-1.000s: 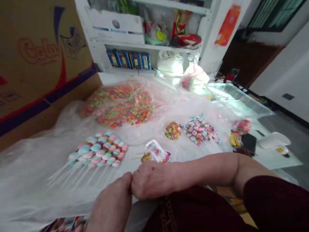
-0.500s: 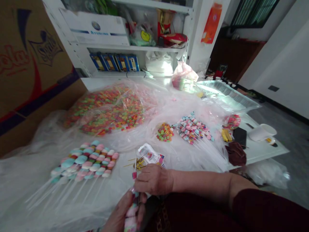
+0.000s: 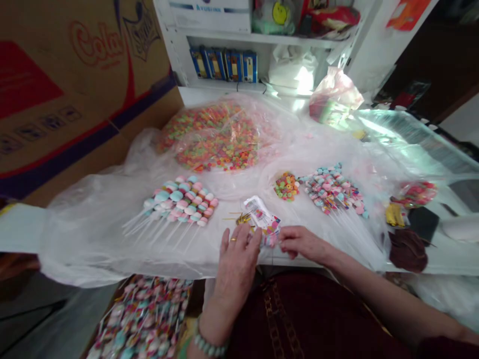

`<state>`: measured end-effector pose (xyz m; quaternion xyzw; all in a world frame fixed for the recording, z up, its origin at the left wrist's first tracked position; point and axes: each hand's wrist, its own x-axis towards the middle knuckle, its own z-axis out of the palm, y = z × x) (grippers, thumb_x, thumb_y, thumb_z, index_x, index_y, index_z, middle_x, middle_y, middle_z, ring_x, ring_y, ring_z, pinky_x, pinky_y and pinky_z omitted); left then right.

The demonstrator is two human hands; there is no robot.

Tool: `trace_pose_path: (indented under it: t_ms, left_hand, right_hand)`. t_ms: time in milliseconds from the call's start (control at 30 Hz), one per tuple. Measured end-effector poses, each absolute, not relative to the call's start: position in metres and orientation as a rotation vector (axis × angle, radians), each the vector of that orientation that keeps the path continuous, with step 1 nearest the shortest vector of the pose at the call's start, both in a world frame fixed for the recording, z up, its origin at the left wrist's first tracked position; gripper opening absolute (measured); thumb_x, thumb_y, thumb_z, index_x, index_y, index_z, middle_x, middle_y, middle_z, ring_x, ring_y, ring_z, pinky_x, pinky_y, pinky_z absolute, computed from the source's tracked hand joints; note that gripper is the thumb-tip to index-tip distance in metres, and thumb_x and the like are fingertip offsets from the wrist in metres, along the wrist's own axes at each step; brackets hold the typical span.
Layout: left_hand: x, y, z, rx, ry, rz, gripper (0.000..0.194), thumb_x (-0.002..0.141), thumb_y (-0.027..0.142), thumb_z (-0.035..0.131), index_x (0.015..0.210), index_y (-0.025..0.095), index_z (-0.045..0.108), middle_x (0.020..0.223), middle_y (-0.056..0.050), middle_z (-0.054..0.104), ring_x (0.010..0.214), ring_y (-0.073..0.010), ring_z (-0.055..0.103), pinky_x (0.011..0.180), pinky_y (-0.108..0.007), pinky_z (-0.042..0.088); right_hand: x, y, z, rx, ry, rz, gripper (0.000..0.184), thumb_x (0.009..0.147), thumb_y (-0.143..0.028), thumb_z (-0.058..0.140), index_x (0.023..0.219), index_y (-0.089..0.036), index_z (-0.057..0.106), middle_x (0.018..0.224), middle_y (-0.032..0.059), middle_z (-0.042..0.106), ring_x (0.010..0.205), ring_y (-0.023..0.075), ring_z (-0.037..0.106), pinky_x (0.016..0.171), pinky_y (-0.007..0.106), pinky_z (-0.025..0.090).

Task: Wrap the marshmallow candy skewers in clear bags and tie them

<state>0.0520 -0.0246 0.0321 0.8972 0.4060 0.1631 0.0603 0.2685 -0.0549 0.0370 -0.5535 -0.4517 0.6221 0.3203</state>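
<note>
My left hand (image 3: 237, 262) lies palm down at the table's front edge, its fingers stretched out and apart, near a small bunch of gold twist ties (image 3: 243, 218). A wrapped marshmallow skewer (image 3: 270, 240) lies partly hidden between my hands. At its right end my right hand (image 3: 302, 243) is closed, fingertips pinched; the exact grip is hidden. Just behind sits a white printed packet (image 3: 258, 212). To the left, unwrapped marshmallow skewers (image 3: 183, 199) lie side by side, white sticks toward me. Wrapped ones (image 3: 333, 189) are piled at the right.
A large clear bag of coloured rings (image 3: 220, 134) covers the back, with a small pile of rings (image 3: 287, 186) in front. A cardboard box (image 3: 86, 99) stands left. Below the table, a box holds many wrapped skewers (image 3: 145, 319). A brown cloth (image 3: 407, 250) lies right.
My left hand has let go of the wrapped skewer and opened flat on the table. The skewer now lies sideways, and my right hand has moved right. The view has swung left and down.
</note>
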Motion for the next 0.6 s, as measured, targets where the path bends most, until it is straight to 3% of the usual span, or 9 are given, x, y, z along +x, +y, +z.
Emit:
trace_pose_path:
  t_ms: [67,167,267,367,433,500,600]
  left_hand:
    - [0.047,-0.027,0.019,2.609,1.440,0.737,0.039,0.088,0.018,0.049,0.126,0.021,0.058,0.126,-0.016,0.058,0.118,-0.0300,0.053,0.103,-0.053,0.035]
    - [0.033,-0.025,-0.004,2.311,1.548,0.889,0.029,0.090,0.028,0.048,0.111,0.019,0.065,0.117,-0.015,0.062,0.108,-0.0268,0.060,0.091,-0.042,0.049]
    - [0.025,-0.022,-0.018,2.117,1.523,0.832,0.024,0.088,0.030,0.048,0.094,0.020,0.069,0.106,-0.011,0.066,0.094,-0.0232,0.066,0.081,-0.035,0.053]
    - [0.030,-0.021,-0.018,2.046,1.491,0.802,0.022,0.086,0.029,0.048,0.088,0.021,0.068,0.098,-0.009,0.068,0.088,-0.0223,0.067,0.078,-0.033,0.052]
    - [0.037,-0.022,-0.014,2.023,1.475,0.785,0.021,0.086,0.028,0.047,0.086,0.022,0.068,0.094,-0.008,0.068,0.085,-0.0215,0.066,0.076,-0.032,0.051]
    - [0.043,-0.022,-0.010,2.007,1.460,0.760,0.021,0.086,0.027,0.047,0.084,0.022,0.067,0.090,-0.008,0.068,0.082,-0.0209,0.066,0.075,-0.032,0.051]
    - [0.045,-0.023,-0.006,1.986,1.416,0.746,0.021,0.086,0.026,0.047,0.083,0.021,0.067,0.088,-0.008,0.068,0.081,-0.0213,0.065,0.075,-0.033,0.049]
  right_hand:
    - [0.309,-0.057,0.043,-1.666,-1.146,1.191,0.013,0.071,-0.029,0.057,0.071,-0.017,0.063,0.057,-0.0032,0.055,0.048,0.0094,0.048,0.048,0.021,0.041]
    - [0.387,-0.057,0.042,-1.942,-0.974,0.413,0.023,0.074,-0.035,0.057,0.085,-0.018,0.068,0.068,0.0014,0.061,0.059,0.0150,0.054,0.057,0.027,0.045]
    - [0.438,-0.057,0.035,-2.272,-1.108,-0.076,0.023,0.081,-0.031,0.051,0.091,-0.017,0.067,0.087,0.0095,0.066,0.083,0.0236,0.059,0.074,0.036,0.045]
    - [0.420,-0.053,0.027,-2.321,-1.311,-0.457,0.023,0.084,-0.023,0.048,0.097,-0.015,0.065,0.111,0.0166,0.062,0.103,0.0293,0.054,0.087,0.042,0.040]
    - [0.373,-0.046,0.021,-2.136,-1.500,-0.362,0.022,0.088,-0.020,0.044,0.096,-0.016,0.064,0.104,0.0135,0.065,0.099,0.0248,0.056,0.087,0.036,0.041]
    - [0.319,-0.035,0.012,-1.920,-1.801,-0.005,0.023,0.090,-0.017,0.041,0.093,-0.019,0.064,0.097,0.0088,0.066,0.092,0.0198,0.058,0.083,0.030,0.043]
    - [0.260,-0.012,-0.003,-1.896,-1.933,0.210,0.017,0.086,-0.023,0.051,0.100,-0.020,0.061,0.099,0.0100,0.065,0.094,0.0233,0.054,0.085,0.033,0.041]
